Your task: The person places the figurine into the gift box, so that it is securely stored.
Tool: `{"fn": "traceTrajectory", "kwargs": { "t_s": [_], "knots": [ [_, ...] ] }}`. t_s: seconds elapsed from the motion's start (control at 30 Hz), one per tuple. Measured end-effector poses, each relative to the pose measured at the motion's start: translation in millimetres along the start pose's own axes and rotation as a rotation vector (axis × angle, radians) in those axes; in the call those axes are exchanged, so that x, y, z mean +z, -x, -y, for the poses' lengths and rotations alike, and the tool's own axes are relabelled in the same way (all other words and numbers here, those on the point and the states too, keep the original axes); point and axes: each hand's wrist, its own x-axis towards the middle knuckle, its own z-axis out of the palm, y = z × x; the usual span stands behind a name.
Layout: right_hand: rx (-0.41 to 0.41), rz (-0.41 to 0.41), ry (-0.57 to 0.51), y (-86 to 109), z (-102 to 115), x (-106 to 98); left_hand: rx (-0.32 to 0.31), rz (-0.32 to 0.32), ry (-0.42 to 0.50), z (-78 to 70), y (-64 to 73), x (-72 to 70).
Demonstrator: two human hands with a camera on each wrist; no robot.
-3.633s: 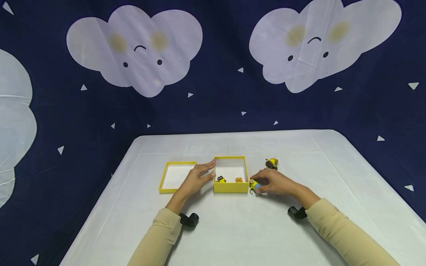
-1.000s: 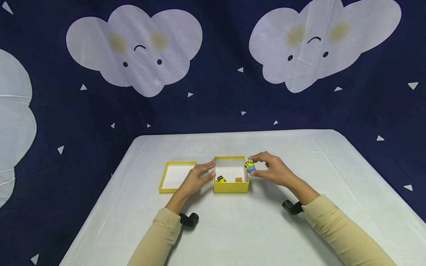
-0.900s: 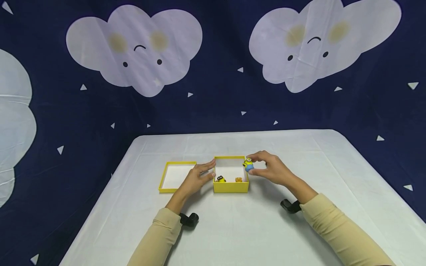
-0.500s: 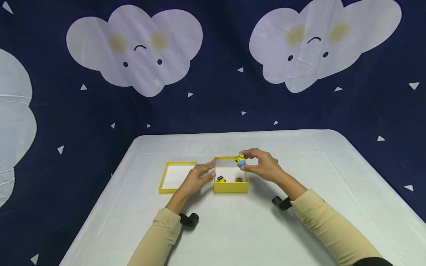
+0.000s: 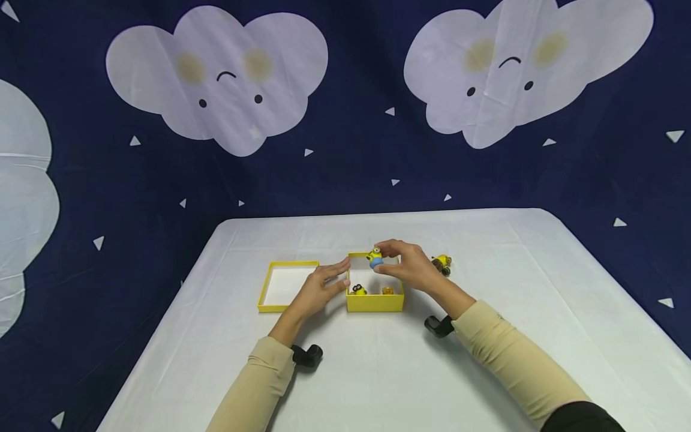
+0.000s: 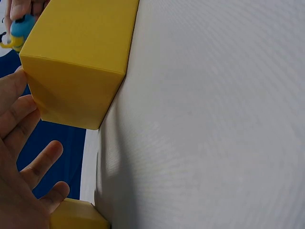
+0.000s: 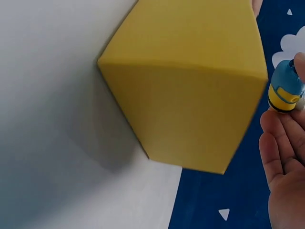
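A yellow box [image 5: 375, 303] with a white inside stands mid-table. My right hand [image 5: 406, 264] pinches a Minion figurine [image 5: 375, 258], yellow with blue overalls, between thumb and fingertips above the box opening. From the right wrist view the same Minion figurine [image 7: 285, 88] shows beside the box's top edge. Extended fingers of my left hand [image 5: 323, 287] touch the box's left wall; the left wrist view shows those fingertips at the yellow side. Inside, near the front wall, are another yellow figurine [image 5: 358, 290] with black goggles and a small orange-brown piece [image 5: 387, 290].
The shallow yellow-rimmed lid [image 5: 261, 295] lies left of the box, partly behind my left hand. A yellow and dark brown figurine [image 5: 442, 263] lies on the white tablecloth [image 5: 367, 372] to the right, beyond my right wrist. A dark blue cloud-patterned curtain hangs behind.
The right hand has lifted the Minion figurine from the table beside the box and carried it up and left, over the opening. My left hand stays at the box's left wall.
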Motion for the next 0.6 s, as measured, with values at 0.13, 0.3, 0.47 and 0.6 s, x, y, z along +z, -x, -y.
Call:
{"fn": "traceTrajectory", "kwargs": {
  "t_s": [0.13, 0.3, 0.47, 0.6],
  "knots": [
    [0.008, 0.008, -0.007, -4.9, 2, 7, -0.002, 0.003, 0.002, -0.1, -0.8, -0.3],
    [-0.009, 0.015, -0.014, -9.1, 3, 16, -0.002, 0.002, 0.004, 0.3, -1.2, -0.2],
    [0.015, 0.024, 0.002, -12.9, 4, 23, 0.008, -0.001, -0.002, 1.0, -0.7, 0.0],
    [0.038, 0.033, 0.005, -15.9, 4, 27, 0.004, -0.002, -0.003, 0.9, -0.6, -0.4]
  ]
}}
